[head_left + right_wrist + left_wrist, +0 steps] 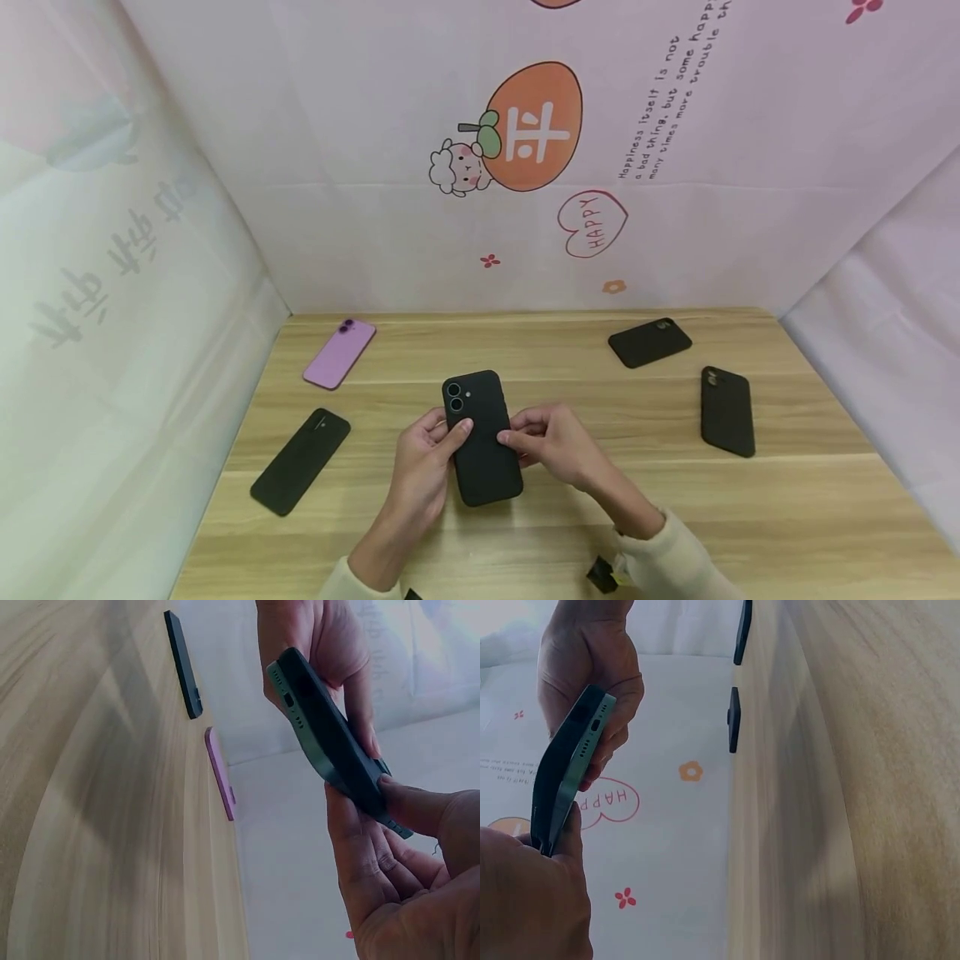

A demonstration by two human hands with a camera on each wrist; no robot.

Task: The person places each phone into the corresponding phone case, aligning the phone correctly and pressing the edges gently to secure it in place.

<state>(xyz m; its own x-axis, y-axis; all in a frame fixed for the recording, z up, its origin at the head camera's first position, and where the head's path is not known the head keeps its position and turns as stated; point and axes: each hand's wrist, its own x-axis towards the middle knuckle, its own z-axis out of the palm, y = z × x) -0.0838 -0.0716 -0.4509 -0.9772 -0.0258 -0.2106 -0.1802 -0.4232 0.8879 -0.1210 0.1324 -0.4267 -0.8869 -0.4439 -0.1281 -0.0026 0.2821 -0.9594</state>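
Note:
A pale green phone sits partly in a black phone case, held up over the table by both hands. In the head view the case's back faces up, the two camera lenses at its upper left. My left hand grips the left side, thumb flat on the case back. At the right edge my right hand pinches case and phone, thumb on top and fingers beneath. The right wrist view shows the phone's bottom edge with its port, standing out from the case along one side. Most of the screen side is hidden.
A purple phone lies at the back left, a black phone or case in front of it. Two black phone cases lie at the right. White printed cloth walls the wooden table at the back and sides.

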